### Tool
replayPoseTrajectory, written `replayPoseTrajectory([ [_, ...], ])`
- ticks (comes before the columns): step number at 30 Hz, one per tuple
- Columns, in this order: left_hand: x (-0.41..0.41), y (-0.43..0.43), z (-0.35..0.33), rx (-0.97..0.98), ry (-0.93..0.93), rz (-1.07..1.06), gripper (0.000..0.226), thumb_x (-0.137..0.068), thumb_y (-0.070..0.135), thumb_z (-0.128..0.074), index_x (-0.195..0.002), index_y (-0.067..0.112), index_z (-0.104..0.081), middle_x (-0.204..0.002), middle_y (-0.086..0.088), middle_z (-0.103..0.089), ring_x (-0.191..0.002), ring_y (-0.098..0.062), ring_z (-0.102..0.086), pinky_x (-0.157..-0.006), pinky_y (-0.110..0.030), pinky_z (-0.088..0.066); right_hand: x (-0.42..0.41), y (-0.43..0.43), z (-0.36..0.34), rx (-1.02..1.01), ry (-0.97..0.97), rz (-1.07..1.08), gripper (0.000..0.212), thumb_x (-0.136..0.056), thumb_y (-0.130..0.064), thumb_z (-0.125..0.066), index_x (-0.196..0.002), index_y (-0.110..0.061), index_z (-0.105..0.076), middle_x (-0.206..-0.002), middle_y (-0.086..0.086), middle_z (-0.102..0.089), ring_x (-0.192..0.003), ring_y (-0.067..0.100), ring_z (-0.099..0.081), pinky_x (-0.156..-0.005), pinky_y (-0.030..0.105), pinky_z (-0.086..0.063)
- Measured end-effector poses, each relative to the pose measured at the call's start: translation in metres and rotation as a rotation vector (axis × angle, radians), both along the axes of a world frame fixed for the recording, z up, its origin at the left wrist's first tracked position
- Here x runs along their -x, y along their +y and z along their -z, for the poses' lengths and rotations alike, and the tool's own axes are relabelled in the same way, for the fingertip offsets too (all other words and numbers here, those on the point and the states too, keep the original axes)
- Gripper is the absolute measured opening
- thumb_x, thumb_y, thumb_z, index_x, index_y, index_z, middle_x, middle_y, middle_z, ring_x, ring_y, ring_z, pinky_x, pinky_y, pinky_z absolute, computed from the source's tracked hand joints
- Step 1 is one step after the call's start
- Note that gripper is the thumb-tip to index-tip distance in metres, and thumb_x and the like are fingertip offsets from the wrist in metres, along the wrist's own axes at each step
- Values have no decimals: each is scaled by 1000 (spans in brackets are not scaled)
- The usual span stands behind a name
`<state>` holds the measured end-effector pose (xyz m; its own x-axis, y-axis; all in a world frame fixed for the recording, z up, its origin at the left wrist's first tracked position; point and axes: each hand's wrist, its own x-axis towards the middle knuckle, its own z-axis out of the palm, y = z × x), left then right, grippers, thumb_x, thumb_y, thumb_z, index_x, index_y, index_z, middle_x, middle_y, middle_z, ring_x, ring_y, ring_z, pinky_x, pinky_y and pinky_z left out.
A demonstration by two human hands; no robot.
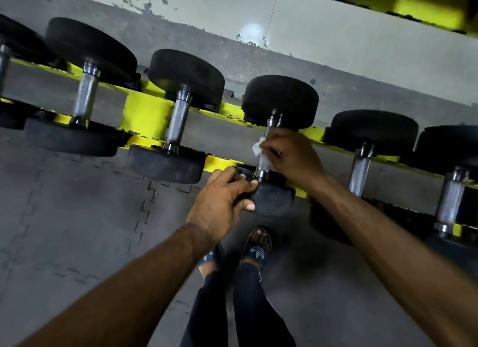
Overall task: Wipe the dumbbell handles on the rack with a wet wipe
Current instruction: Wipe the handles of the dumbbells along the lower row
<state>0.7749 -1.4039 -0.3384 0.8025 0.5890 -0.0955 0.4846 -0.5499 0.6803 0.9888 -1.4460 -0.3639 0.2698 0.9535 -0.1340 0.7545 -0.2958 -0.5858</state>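
The person's right hand [289,155] is closing its grip around the knurled steel handle [272,123] of the middle dumbbell [280,98]. It is pressing a crumpled white wet wipe [258,146] between the fingers and the bar, and a corner of the wipe is sticking out on the handle's left side. The left hand [219,199] is gripping the near rubber head of that same dumbbell, with fingers curling over its top edge and the thumb pressing against its front face. The middle dumbbell is lying across the yellow rack [147,111], its far head sitting at the rear rail and its near head at the front rail. Just left of the middle dumbbell a larger dumbbell [178,121] is resting on the same rack, with more beyond it. To the right of the middle dumbbell two further ones are lying side by side. Below the middle dumbbell, the person's feet [257,245] in dark slides are standing on the grey interlocking floor mat [77,204].
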Motion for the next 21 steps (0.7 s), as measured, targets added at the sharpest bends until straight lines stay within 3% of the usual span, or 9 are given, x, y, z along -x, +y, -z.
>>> replayPoseTrajectory([
  [3,1,-5,2,-8,-5,-13,41,-75,17,-85,-114,19,-72,-99,1,-54,-97,-25,-54,-82,-31,-50,0,32,-12,120,-380,-107,28,-91,-23,-46,-102,-18,-72,-106,5,-69,-99,35,-64,-70,36,-49],
  [5,1,-6,3,-15,-14,-19,42,-75,16,-85,-115,19,-72,-100,1,-55,-98,-23,-53,-83,-28,-48,8,51,-24,305,-509,-165,27,-90,-13,-49,-105,-12,-71,-106,14,-69,-101,41,-64,-71,35,-45],
  [9,1,-6,4,-43,-17,-17,41,-76,19,-86,-115,19,-72,-100,1,-56,-94,-17,-45,-80,-22,-41,23,76,-35,525,-625,-448,19,-89,-16,-61,-105,-11,-70,-110,12,-70,-103,35,-66,-73,34,-47],
  [12,3,-5,5,-39,-10,0,42,-76,21,-85,-116,19,-71,-102,1,-55,-95,-18,-46,-78,-25,-43,25,81,-35,684,-503,-660,11,-84,-20,-67,-94,-17,-72,-105,5,-73,-98,27,-69,-71,31,-54],
  [18,3,-5,4,-27,-10,10,41,-79,21,-83,-118,20,-70,-102,-2,-57,-95,-22,-49,-74,-32,-51,21,83,-35,442,-783,-544,25,-88,-7,-55,-107,-13,-70,-108,11,-71,-97,35,-68,-67,31,-39],
  [21,4,-3,4,-30,-5,22,41,-79,24,-83,-118,21,-70,-104,-1,-56,-95,-24,-51,-72,-38,-55,20,77,-29,479,-608,-621,21,-85,-16,-62,-102,-16,-74,-100,8,-72,-93,31,-69,-66,28,-43],
])
